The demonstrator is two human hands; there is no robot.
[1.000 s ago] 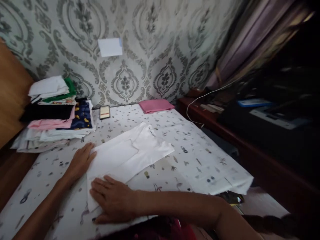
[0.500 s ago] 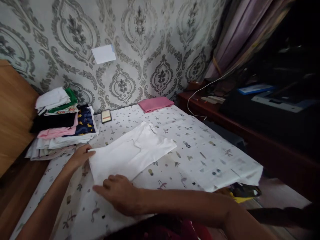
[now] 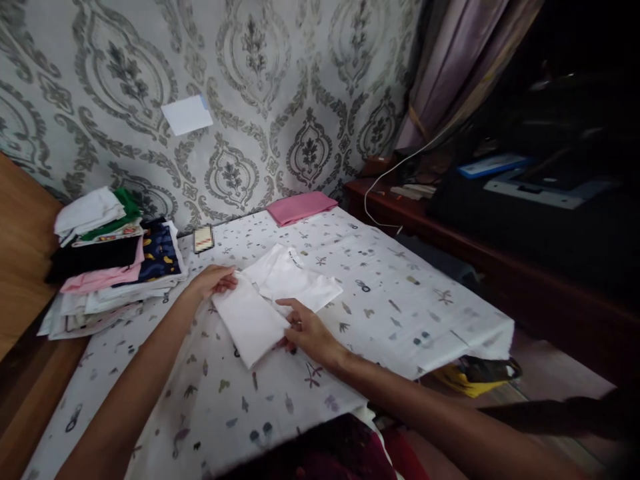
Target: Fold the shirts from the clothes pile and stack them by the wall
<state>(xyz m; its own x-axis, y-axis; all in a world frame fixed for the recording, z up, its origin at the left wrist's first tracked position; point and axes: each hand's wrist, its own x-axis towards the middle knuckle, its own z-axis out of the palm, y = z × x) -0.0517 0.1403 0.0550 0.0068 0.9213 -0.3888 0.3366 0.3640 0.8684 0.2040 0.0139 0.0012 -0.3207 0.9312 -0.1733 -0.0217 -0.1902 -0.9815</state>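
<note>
A white T-shirt (image 3: 253, 320) lies on the printed sheet, its lower part folded up over itself toward the collar. The collar end, with small dark print at the neck, points away to the back. My left hand (image 3: 215, 280) pinches the folded edge at the left. My right hand (image 3: 307, 331) grips the fold's right corner, thumb side up, with a ring on one finger. Fingertips of both hands are partly hidden by the cloth.
A stack of folded clothes (image 3: 107, 257) stands at the left by a wooden panel (image 3: 25, 227). A folded pink cloth (image 3: 303, 208) and a small card-like object (image 3: 203, 239) lie toward the wall. A dark red desk (image 3: 425, 247) with a white cable (image 3: 367, 200) runs along the right.
Both hands have carried the shirt's near edge up and away, folding it over the rest. The shirt now looks shorter. The view has shifted slightly right.
</note>
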